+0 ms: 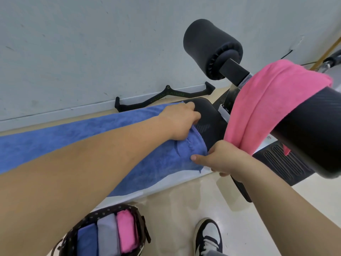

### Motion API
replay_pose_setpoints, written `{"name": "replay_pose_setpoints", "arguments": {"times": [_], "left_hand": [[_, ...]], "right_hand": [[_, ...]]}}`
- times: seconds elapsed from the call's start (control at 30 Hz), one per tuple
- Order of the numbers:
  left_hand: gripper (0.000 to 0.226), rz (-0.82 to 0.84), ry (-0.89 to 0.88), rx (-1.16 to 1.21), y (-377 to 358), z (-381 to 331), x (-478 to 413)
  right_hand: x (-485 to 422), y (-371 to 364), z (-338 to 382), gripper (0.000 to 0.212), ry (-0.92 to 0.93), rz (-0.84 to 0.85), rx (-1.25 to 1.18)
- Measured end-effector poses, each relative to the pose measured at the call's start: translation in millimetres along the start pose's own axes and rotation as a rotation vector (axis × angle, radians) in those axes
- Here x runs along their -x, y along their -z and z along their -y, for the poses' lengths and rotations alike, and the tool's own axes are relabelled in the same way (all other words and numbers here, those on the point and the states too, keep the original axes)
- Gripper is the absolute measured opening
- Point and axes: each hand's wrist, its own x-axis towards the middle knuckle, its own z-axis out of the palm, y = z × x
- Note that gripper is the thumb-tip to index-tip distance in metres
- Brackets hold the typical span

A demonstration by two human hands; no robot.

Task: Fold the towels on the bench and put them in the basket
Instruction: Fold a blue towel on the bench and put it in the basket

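A long blue towel [77, 137] lies spread along the black bench [210, 115]. My left hand [180, 122] grips its far right corner, fingers curled over the edge. My right hand [221, 159] pinches the near right corner between thumb and fingers. A pink towel [267, 104] hangs over the black padded roller [313, 130] at the right. On the floor at the bottom stands a dark basket [110, 211] holding three folded towels: blue, grey and pink.
A second foam roller [210, 48] sticks up behind the bench. A black cable-handle bar [162, 97] lies on the floor against the white wall. My shoe [208, 237] stands on the pale floor beside the basket. The bench's footplate [284, 163] is at right.
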Motion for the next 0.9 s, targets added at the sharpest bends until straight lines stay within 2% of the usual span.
{"name": "replay_pose_setpoints", "arguments": {"times": [0.1,0.2,0.27,0.4,0.47,0.53,0.6,0.67,0.7,0.73,0.8,0.9], "left_hand": [[0.017,-0.036,0.106,-0.01,6,-1,4],[0.016,-0.066,0.218,-0.045,14,0,8],[0.02,-0.028,0.272,-0.072,18,-1,8],[0.048,0.01,0.332,-0.074,19,-8,-1],[0.069,-0.008,0.313,-0.035,23,-17,-12],[0.075,-0.05,0.274,0.068,33,-24,-23],[0.063,-0.116,0.226,0.239,40,-25,-33],[0.049,-0.155,0.178,0.388,40,-22,-37],[0.042,-0.163,0.165,0.407,37,-19,-35],[0.034,-0.169,0.163,0.401,33,-14,-32],[0.019,-0.185,0.19,0.37,27,0,-21],[0.009,-0.22,0.229,0.343,26,31,5]], "right_hand": [[7,-2,-6,0.027,0.065,0.02,-0.292],[16,2,-4,0.031,0.165,0.044,-0.496],[27,11,-1,0.037,0.197,-0.009,-0.532],[38,26,4,0.037,0.191,-0.201,-0.563],[40,28,4,0.024,0.202,-0.281,-0.545],[44,28,8,0.016,0.212,-0.333,-0.52],[46,29,10,0.024,0.234,-0.358,-0.493],[48,30,10,0.016,0.26,-0.364,-0.414],[49,30,11,0.006,0.264,-0.353,-0.367],[49,30,12,0.005,0.276,-0.339,-0.339],[52,26,19,0.019,0.327,-0.289,-0.313],[58,16,39,0.024,0.439,-0.224,-0.266]]}}
